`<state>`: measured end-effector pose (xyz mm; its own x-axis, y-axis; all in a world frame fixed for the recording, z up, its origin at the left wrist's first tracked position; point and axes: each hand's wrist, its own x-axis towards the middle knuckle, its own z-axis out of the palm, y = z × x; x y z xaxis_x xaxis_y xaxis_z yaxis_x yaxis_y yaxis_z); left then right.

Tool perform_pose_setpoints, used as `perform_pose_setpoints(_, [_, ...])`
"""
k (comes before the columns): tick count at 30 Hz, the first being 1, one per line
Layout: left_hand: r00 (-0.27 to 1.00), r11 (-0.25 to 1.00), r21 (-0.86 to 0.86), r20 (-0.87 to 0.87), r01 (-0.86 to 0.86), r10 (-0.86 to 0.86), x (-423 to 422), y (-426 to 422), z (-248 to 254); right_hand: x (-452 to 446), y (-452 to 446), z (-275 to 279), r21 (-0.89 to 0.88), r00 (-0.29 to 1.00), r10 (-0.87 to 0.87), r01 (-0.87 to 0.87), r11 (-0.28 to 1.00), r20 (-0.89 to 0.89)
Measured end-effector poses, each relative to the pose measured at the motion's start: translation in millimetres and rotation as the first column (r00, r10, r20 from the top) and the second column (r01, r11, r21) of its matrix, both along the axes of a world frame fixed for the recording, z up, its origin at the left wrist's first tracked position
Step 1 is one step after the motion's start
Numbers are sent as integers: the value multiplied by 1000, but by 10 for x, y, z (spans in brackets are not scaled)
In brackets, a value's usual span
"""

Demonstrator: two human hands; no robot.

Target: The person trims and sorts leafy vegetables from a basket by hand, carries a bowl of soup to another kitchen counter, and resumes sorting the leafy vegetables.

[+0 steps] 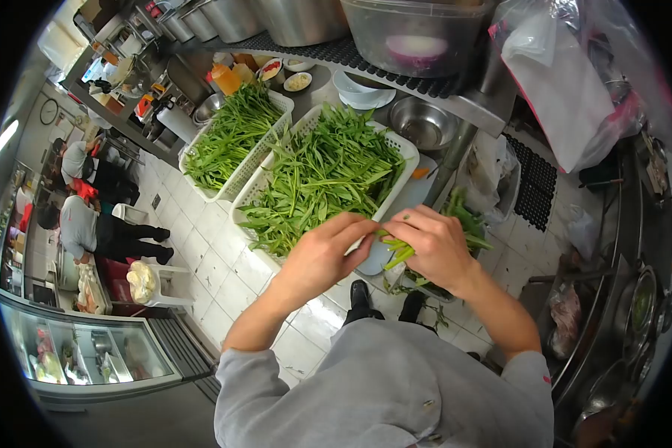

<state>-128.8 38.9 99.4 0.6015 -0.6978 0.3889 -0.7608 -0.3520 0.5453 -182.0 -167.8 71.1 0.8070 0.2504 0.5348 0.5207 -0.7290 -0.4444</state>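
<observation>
My right hand (434, 248) is closed around a small bunch of leafy green stems (400, 255), which look like water spinach. Leaves (467, 224) stick out on its far side. The fingers of my left hand (330, 252) are pinched at the bunch's near end, almost meeting the right fingertips; the exact contact is partly hidden. Just beyond my hands stands a white perforated basket (405, 168) heaped with loose long-leaved greens (328, 175). Behind it, to the left, a second white basket (239, 181) holds more greens (235, 131) lying in neater bundles.
A steel bowl (424, 123), white bowls (358, 91) and an orange squeeze bottle (224, 78) sit on the counter. Above runs a shelf with pots and a clear plastic tub (418, 41). Two people work at the left. Scraps lie on the tiled floor (306, 336) by my feet.
</observation>
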Motion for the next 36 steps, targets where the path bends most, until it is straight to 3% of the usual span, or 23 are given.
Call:
perform_pose_setpoints(6, [979,987,141,178,78,-103,-87,-343,-315,-365,-213,-6,-125,987,-120,106,986,-106])
perform_pose_setpoints(17, [957,951,109,-6,289,-290,-566,-993,-823,-1022,-668,-295,-96,930,-207,186,978,-305])
perform_pose_setpoints(21, [877,919,-141,-276,367,-393,-609,-1224,-951,-1165,-831,-517,57,962,-209,222,973,-177])
perform_pose_setpoints(25, [770,909,-337,-503,244,-393,-767,-1524,-1167,-1317,-1014,-715,93,969,-246,247,964,-29])
perform_pose_setpoints(27, [828,947,-268,-479,179,-292,-722,-1568,-1227,-1367,-1113,-825,160,951,-308,303,939,9])
perform_pose_setpoints(29, [899,976,-202,-408,79,-157,-625,-1579,-1356,-1469,-1257,-971,322,914,-388,404,856,-116])
perform_pose_setpoints(30, [900,993,-69,-420,94,-115,-534,-1543,-1381,-1495,-1322,-1031,435,895,-401,446,782,-198])
perform_pose_setpoints(32, [995,1000,-12,-101,16,-17,-468,-1465,-1415,-1586,-1438,-1086,561,818,-407,575,596,-406])
perform_pose_setpoints(33, [997,1000,7,70,-26,25,-424,-1423,-1355,-1586,-1481,-1103,572,804,-419,594,565,-421])
perform_pose_setpoints(36, [982,982,2,5,-191,191,-120,-1068,-961,-1580,-1599,-1211,588,762,-459,646,486,-457])
